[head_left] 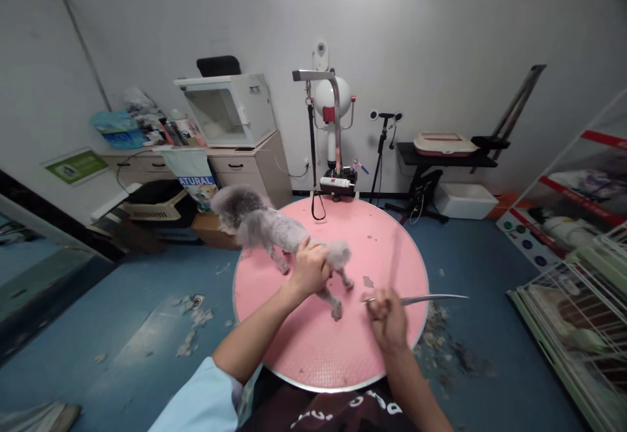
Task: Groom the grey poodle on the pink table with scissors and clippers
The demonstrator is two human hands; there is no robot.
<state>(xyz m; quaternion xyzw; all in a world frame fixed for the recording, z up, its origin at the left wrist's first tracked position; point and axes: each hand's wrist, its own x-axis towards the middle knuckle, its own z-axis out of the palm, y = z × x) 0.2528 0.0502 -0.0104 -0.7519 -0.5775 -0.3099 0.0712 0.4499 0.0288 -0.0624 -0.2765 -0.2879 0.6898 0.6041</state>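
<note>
A grey dog [279, 228] with a short-clipped body and a fluffy head stands on a round pink grooming table [304, 353]. Its head points to the left, out past the table edge. My left hand [311, 267] is closed around the dog's hindquarters, just in front of the grey tuft at the rump. To the right, apart from the dog, my right hand [386, 319] grips curved grooming scissors [434, 298]. One blade points right; a faint blurred streak rises above the hand, perhaps the other blade. Small grey hair clumps [368, 282] lie on the table.
A grooming arm [337, 118] with a hanging black loop [318, 210] stands at the table's far edge. Behind are a white cabinet dryer [255, 112] and a tripod [379, 151]. Wire cages [578, 295] are at right. Cut hair [196, 321] litters the blue floor.
</note>
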